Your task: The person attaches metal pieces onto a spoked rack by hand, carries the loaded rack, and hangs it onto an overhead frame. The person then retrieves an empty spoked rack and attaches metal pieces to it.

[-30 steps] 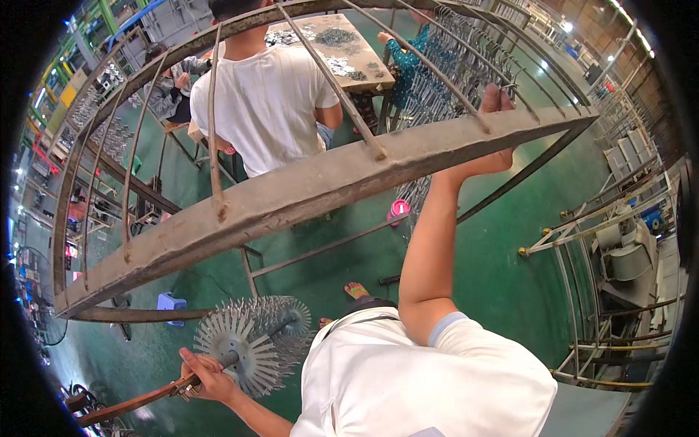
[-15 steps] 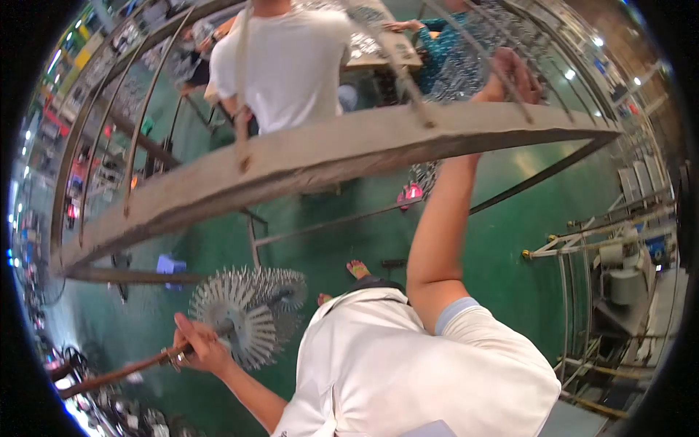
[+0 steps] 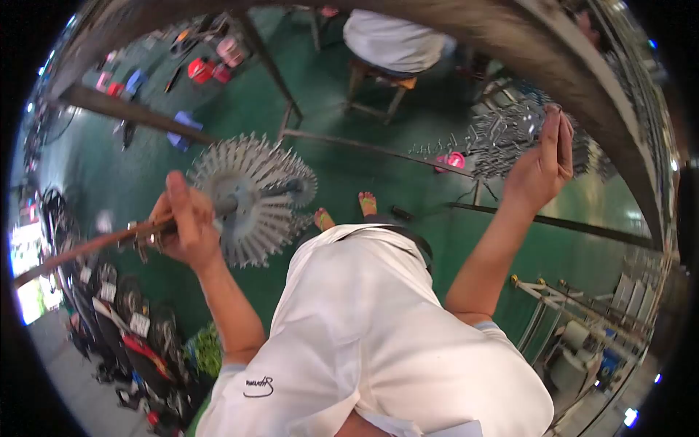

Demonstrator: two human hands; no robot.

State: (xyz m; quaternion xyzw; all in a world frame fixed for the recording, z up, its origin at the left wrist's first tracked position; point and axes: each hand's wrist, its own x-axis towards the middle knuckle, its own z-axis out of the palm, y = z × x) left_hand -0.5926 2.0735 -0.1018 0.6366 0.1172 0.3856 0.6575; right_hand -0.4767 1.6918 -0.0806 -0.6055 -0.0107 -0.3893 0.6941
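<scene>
On the left, my left hand [image 3: 186, 218] is closed around a brown rod [image 3: 95, 247], thumb pointing up. Along this rod sit round discs [image 3: 244, 200] ringed with many small, pale metal pieces that stick out like spokes. My right hand [image 3: 539, 164] is raised on the right, below the curved metal frame [image 3: 582, 65]. Its fingers are bent and pressed together; whether anything is between them cannot be made out. Just behind it in the view is a dense cluster of small shiny metal parts [image 3: 499, 138].
A person in a white shirt [image 3: 393, 40] sits on a wooden stool [image 3: 386, 87] ahead. Thin metal bars [image 3: 378, 153] cross in front of my feet. Parked motorbikes [image 3: 135, 342] line the lower left. A wheeled metal rack [image 3: 564, 295] stands right. Red buckets [image 3: 207, 71] are at the back.
The view has tilted downward, and the curved frame now lies higher in it. My right hand appears lower, beneath the frame. My left hand stays closed on the rod.
</scene>
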